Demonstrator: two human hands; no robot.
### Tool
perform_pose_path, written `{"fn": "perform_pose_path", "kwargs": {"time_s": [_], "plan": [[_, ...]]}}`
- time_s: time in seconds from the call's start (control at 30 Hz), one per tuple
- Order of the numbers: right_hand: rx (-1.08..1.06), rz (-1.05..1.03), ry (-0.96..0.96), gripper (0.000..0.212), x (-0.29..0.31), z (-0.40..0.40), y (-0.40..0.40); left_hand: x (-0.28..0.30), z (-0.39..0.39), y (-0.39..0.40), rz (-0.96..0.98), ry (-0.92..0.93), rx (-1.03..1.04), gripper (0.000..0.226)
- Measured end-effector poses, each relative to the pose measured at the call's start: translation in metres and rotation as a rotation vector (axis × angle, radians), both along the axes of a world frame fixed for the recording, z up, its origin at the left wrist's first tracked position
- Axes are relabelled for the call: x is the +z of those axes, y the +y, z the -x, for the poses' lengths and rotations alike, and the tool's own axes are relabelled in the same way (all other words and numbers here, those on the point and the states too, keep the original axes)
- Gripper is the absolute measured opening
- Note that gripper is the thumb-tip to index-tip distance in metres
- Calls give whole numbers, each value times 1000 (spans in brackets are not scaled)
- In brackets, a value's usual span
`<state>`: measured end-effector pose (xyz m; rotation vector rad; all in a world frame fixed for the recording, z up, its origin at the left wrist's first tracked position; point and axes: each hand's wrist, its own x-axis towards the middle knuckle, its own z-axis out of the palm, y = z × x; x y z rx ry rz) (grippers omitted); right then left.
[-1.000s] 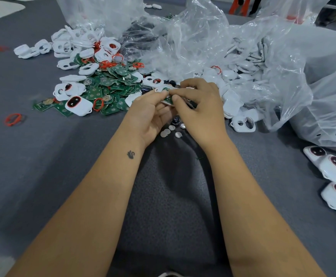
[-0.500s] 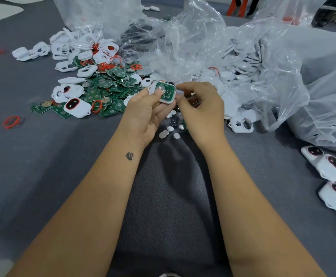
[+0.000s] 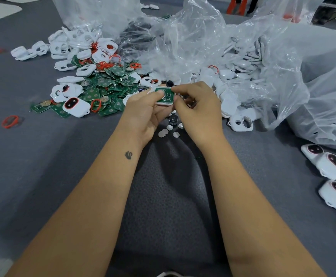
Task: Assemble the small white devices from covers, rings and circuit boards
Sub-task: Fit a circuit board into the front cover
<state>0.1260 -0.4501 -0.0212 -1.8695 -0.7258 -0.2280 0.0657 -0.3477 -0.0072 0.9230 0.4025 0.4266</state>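
Observation:
A white cover with a green circuit board seated in it is held above the grey table. My left hand grips it from below, thumb pressing on the board. My right hand pinches its right edge with thumb and forefinger. To the left lies a heap of green circuit boards, white covers and red rings. One closed white device lies at the heap's front.
Crumpled clear plastic bags with more white covers fill the back and right. Several finished devices sit at the right edge. Small silver discs and a dark round part lie under my hands. A loose red ring lies far left.
The cover with the board was tilted face-up and lifted a little. My left thumb now presses on the board, and my right fingers have shifted to its right edge.

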Motion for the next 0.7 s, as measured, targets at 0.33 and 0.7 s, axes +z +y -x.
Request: {"fn": "perform_pose_path", "kwargs": {"time_s": [0.33,0.7], "plan": [[-120,-301,214,23,9,-1,-4,-4,-4,-1,-78,-50,-11,18],[-630,-307,270,28,20,-36,-53,-2,-3,1,88,-53,-76,29]]}}
